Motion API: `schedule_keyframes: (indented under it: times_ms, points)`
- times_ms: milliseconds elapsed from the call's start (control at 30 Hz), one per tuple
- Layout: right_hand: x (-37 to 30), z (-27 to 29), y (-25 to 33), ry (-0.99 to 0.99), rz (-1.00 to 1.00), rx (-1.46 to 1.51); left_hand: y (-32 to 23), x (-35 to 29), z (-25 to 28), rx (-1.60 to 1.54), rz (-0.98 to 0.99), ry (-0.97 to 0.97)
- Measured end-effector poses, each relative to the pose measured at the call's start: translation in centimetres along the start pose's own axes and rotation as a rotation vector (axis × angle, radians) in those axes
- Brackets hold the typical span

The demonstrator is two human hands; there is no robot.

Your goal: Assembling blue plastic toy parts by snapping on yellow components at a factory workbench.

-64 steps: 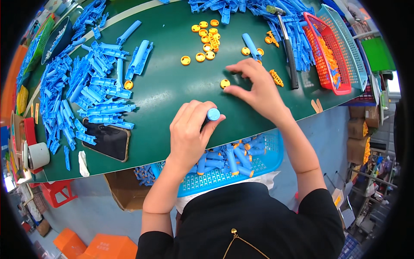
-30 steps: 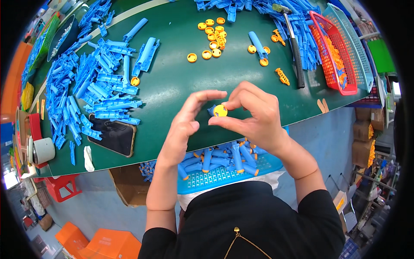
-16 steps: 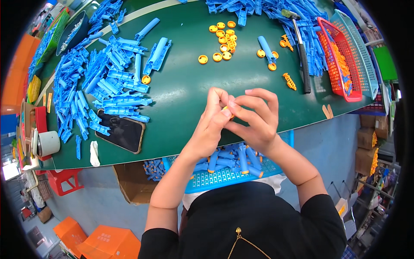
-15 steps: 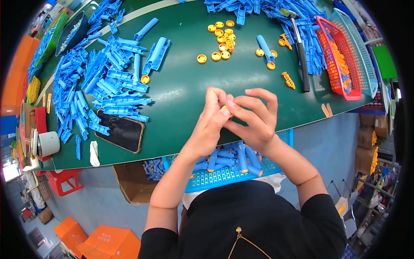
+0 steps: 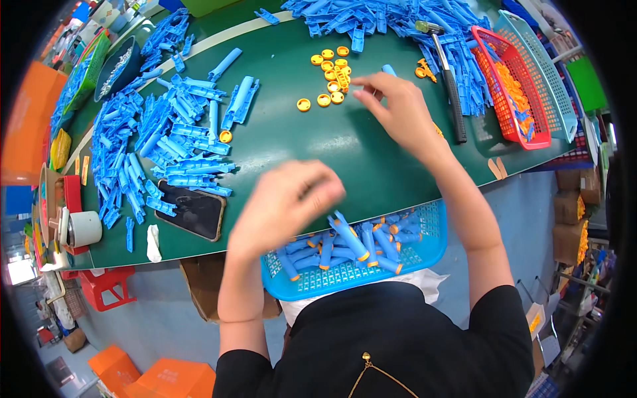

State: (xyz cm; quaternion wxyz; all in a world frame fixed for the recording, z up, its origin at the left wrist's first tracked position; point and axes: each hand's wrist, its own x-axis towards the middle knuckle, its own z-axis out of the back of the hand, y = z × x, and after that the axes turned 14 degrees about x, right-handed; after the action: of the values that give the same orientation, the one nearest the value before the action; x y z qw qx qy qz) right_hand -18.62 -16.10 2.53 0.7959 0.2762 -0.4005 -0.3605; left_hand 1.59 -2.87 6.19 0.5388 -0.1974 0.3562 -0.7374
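Note:
My left hand hovers, blurred, over the near table edge, just above the left end of a blue mesh basket on my lap. The basket holds several blue tubes with orange caps. Whether the curled fingers hold anything is lost in the blur. My right hand reaches out over the green table, fingers spread, with its fingertips next to a cluster of yellow caps. Nothing shows in that hand.
Loose blue tubes lie heaped at the left and along the far edge. A hammer lies right of the caps, beside a red basket of orange parts. A black phone and a tape roll sit near left.
My hands were together at the table's near edge, pressing a yellow cap onto a blue tube. Now they have parted: left hand down toward the basket, right hand out to the caps.

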Motion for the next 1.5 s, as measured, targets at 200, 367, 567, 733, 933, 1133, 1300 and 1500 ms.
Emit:
schedule_keyframes:
  times_ms: [200, 367, 567, 733, 933, 1133, 1300, 1500]
  points:
    - [2.6, -2.7, -1.2, 0.042, -0.040, -0.231, 8.2, 5.2, 4.0, 0.965, 0.217, -0.764]
    - [1.2, 0.2, -0.2, 0.081, -0.081, -0.021, 10.9, 6.6, 4.5, 1.029, 0.222, -0.724]
    - [-0.6, 1.5, -0.8, 0.449, 0.051, 0.160, 9.5, 6.5, 4.7, 0.987, 0.268, -0.826]
    - [-3.3, 0.9, 0.6, 0.143, -0.210, 0.117, 4.2, 3.6, 2.3, 0.528, 0.225, -0.778]
    - [-4.0, -1.5, 0.6, 0.031, -0.120, 0.037, 2.2, 1.9, -4.7, 0.442, 0.076, -0.447]
    - [-3.9, -0.7, -0.1, 0.097, -0.291, 0.194, 1.3, 0.3, -5.2, 0.459, 0.195, -0.652]
    - [-3.8, -0.9, -0.2, 0.154, -0.135, 0.094, 3.0, 0.9, -5.2, 0.530, 0.070, -0.532]
    - [-4.1, -0.4, 0.4, 0.245, 0.018, 0.058, 3.7, 1.0, -3.7, 0.462, -0.043, -0.541]
